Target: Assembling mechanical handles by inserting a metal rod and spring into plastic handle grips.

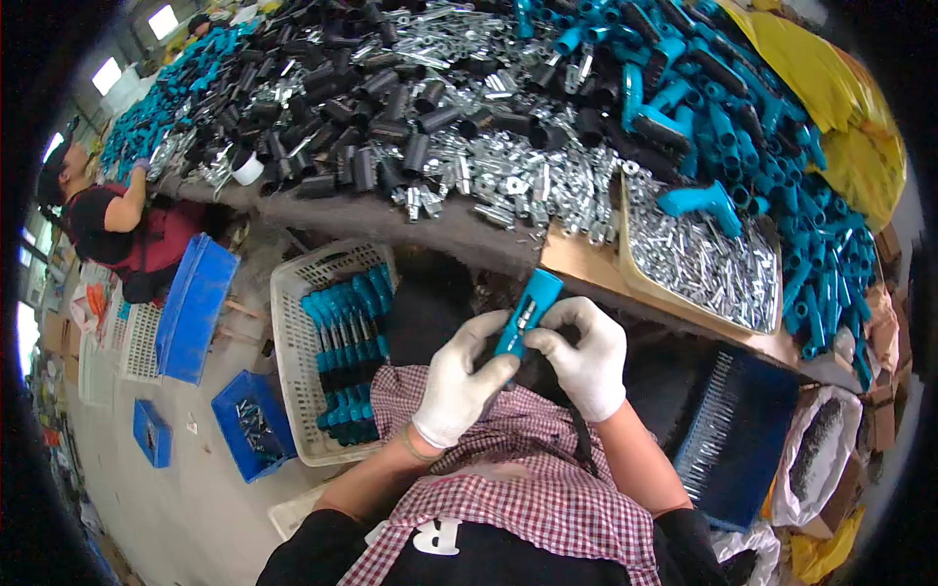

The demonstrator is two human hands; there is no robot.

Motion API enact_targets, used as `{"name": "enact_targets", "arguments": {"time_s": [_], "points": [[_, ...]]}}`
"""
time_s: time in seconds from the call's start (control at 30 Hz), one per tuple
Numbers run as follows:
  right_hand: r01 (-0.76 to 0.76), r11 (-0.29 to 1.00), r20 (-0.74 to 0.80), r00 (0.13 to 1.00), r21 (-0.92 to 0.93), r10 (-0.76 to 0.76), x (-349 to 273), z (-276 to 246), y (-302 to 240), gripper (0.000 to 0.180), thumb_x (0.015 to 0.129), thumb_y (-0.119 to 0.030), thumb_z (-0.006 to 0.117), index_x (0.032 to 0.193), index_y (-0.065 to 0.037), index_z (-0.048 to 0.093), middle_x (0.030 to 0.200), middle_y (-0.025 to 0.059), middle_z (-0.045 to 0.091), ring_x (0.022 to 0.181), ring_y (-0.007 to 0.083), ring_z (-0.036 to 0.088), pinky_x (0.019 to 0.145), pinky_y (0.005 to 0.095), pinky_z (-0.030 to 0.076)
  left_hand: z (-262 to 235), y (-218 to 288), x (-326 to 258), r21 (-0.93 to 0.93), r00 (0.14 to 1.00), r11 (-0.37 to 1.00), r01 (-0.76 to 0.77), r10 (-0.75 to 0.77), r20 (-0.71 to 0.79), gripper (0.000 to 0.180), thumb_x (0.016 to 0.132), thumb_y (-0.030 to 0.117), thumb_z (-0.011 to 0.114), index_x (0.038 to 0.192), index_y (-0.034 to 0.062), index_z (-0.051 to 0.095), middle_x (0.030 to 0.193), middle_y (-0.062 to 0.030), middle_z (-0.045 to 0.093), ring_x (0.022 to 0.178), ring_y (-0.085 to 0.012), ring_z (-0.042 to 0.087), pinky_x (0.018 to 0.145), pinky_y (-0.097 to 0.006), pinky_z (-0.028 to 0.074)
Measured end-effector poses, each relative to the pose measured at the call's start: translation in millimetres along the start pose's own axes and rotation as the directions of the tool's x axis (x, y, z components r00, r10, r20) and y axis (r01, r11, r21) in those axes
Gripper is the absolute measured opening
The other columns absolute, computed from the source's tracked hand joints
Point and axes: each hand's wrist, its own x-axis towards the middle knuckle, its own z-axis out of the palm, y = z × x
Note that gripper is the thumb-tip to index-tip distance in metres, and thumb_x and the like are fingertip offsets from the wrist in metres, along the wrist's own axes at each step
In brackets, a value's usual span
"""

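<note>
While our left hand (457, 383) pinches a teal handle (537, 295) above our checked apron (528, 498), our right hand (588, 359) pinches its right side. We see white lettering (436, 537) on our black shirt (489, 564) and pale, unclear marks (524, 320) on the handle.

The crate (289, 376) is white. Right of it: white gloves (457, 384), a teal part (540, 289), a maroon-and-white checked apron (542, 513). Left of it: blue bins (198, 311). Above it: black tubes (364, 169).
</note>
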Motion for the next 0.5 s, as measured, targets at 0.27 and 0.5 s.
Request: {"name": "enact_targets", "arguments": {"time_s": [0.27, 0.5], "points": [[-0.366, 0.907, 0.307, 0.905, 0.208, 0.295, 12.2, 12.1, 17.9, 0.043, 0.069, -0.034, 0.087, 0.082, -0.002, 0.062, 0.078, 0.0008, 0.063, 0.072, 0.0072, 0.055, 0.067, 0.025, 0.048, -30.6, -2.0, 0.8, -0.334, 0.965, 0.91, 0.244, -0.191, 0.182, 0.062, 0.09, 0.022, 0.066, 0.137, -0.0093, 0.04, 0.098, -0.0145, 0.064, 0.08, -0.0189, 0.062, 0.072, -0.031, 0.051], [-0.283, 0.949, 0.426, 0.882, 0.141, 0.2, 41.1, 41.8, 3.5, 0.059, 0.071, -0.044, 0.082, 0.105, 0.0, 0.062, 0.089, 0.0106, 0.067, 0.083, 0.0189, 0.065, 0.08, 0.0334, 0.052, -50.5, -3.4, 0.3, -0.507, 0.964, 0.82, 0.264, -0.204, 0.172, 0.057, 0.092, 0.021, 0.066, 0.136, -0.0065, 0.044, 0.103, -0.0125, 0.061, 0.081, -0.0179, 0.064, 0.068, -0.03, 0.054]]}}
